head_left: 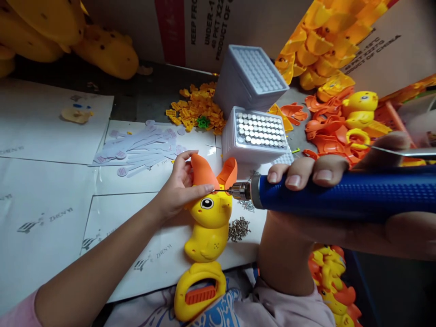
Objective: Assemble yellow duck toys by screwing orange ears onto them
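A yellow duck-like toy (209, 227) is at the near edge of the white-covered table (129, 254), its looped handle reaching past that edge over the person's lap. The left hand (184, 186) grips the toy's head beside the orange beak parts, thumb laid across the front and fingers curled behind. The right hand (344, 231), to the right of the toy, is wrapped around a blue electric screwdriver (354, 193), whose bit reaches the base of the beak; a thin metal tool (403, 153) also lies along that hand. Just right of the toy sits a heap of dark screws (239, 229). Beyond the toy are white paper strips (139, 145), small yellow parts (197, 106) and a tray of silvery round-ended pieces (250, 154).
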`<control>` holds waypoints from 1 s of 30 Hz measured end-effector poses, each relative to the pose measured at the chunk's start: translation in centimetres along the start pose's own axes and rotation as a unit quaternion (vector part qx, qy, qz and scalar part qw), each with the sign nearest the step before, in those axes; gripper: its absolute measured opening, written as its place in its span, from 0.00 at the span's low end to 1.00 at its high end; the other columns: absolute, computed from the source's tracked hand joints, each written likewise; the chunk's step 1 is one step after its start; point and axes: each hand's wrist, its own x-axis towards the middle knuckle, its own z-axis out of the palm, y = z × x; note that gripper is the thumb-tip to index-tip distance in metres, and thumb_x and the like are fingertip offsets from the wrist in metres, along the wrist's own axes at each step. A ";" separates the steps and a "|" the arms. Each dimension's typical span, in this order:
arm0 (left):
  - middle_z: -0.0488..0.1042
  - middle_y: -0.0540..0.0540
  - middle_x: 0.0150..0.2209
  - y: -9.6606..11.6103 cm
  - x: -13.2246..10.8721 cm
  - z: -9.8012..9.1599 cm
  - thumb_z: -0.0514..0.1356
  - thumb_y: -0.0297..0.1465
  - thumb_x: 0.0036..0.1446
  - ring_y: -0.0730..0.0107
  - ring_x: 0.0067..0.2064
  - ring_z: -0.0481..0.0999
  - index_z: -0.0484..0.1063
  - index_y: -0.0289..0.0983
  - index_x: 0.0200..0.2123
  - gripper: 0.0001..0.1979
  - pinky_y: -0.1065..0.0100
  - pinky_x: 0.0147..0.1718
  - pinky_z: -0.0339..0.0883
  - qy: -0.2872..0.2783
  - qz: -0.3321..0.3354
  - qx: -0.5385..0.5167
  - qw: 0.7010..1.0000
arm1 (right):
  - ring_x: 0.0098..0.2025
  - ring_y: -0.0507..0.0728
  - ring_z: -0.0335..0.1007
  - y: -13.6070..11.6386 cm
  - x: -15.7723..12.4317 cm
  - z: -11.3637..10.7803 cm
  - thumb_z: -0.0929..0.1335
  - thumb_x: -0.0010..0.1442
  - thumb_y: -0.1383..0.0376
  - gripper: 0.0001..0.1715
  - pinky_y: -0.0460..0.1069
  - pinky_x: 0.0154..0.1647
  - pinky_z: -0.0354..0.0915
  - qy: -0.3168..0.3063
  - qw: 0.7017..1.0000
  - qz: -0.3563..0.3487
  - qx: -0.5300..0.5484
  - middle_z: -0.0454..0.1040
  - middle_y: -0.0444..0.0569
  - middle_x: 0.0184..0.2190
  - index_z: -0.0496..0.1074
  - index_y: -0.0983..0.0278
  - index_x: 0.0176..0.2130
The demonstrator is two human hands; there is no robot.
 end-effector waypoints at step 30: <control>0.67 0.47 0.46 -0.2 0.0 0.0 0.74 0.35 0.47 0.66 0.43 0.73 0.57 0.48 0.55 0.37 0.63 0.43 0.71 -0.023 0.006 -0.016 1.000 | 0.25 0.54 0.66 -0.9 -0.5 1.7 0.73 0.57 0.48 0.19 0.58 0.32 0.73 0.011 0.986 -0.159 -0.047 0.67 0.41 0.25 0.77 0.51 0.47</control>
